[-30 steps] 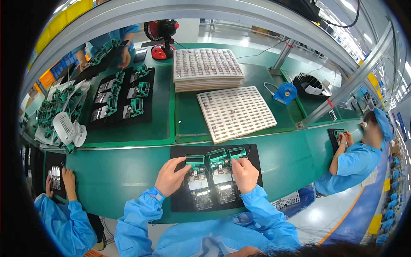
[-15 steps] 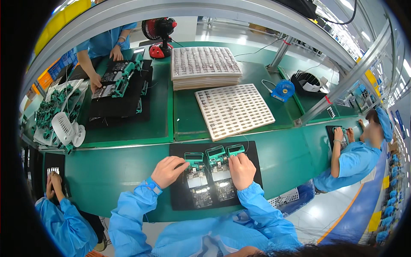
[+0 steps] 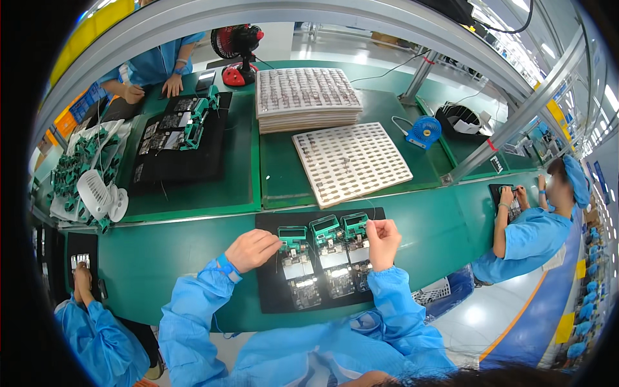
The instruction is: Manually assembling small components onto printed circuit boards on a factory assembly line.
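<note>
Three circuit boards with green plastic frames at their far ends lie side by side on a black mat: a left board, a middle board and a right board. My left hand is closed in a pinch, its fingertips against the left edge of the left green frame. At the right green frame, my right hand is also pinched, thumb and forefinger beside its right edge. A thin wire shows near those fingertips. Whatever either pinch holds is too small to make out.
Beyond the mat lies a white tray with slots, with stacked trays behind it. A white fan, a blue fan and a red-black fan stand around. Co-workers sit at left and right; another stands at far left.
My right hand has moved right and slightly up, uncovering more of the right board. My left hand has barely shifted. The far-left co-worker's hands have drawn back from their boards.
</note>
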{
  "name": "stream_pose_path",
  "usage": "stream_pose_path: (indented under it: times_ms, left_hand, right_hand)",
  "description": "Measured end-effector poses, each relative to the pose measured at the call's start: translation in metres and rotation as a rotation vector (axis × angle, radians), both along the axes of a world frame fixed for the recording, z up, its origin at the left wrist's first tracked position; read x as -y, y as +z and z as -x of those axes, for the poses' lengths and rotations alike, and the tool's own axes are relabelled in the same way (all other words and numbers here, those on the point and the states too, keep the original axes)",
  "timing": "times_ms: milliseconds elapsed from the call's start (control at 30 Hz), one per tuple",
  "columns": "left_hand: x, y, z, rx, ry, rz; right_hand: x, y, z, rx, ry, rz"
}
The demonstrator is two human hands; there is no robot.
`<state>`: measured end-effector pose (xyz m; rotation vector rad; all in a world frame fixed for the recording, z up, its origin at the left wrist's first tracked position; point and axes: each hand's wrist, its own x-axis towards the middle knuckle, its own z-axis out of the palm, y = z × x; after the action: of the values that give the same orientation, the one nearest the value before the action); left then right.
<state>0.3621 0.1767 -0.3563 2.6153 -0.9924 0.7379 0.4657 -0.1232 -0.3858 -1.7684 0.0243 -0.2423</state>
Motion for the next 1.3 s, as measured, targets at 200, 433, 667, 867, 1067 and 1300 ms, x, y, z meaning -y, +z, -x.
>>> stream_pose_path:
  times_ms: [200, 433, 667, 867, 1067, 1300]
  left_hand:
    - [0.001, 0.006, -0.006, 0.024, -0.047, -0.01]
    - [0.009, 0.0, -0.004, -0.054, 0.072, 0.078]
    - [0.032, -0.005, 0.004, -0.439, 0.406, 0.755]
    - [0.05, 0.015, 0.025, -0.363, 0.491, 0.815]
    - [0.085, 0.028, 0.039, -0.161, 0.399, 0.434]
    - [0.125, 0.035, 0.051, -0.187, 0.354, 0.414]
  right_hand:
    - [-0.037, 0.021, 0.027, 0.382, 0.37, 0.354]
    - [-0.059, 0.019, 0.036, 0.563, 0.443, 0.771]
    - [-0.071, 0.018, 0.032, 0.553, 0.406, 0.985]
    - [-0.038, 0.017, 0.02, 0.211, 0.309, 0.243]
    - [-0.025, 0.051, 0.062, 0.113, 0.727, 0.123]
    - [-0.015, 0.047, 0.095, 0.097, 0.745, 0.178]
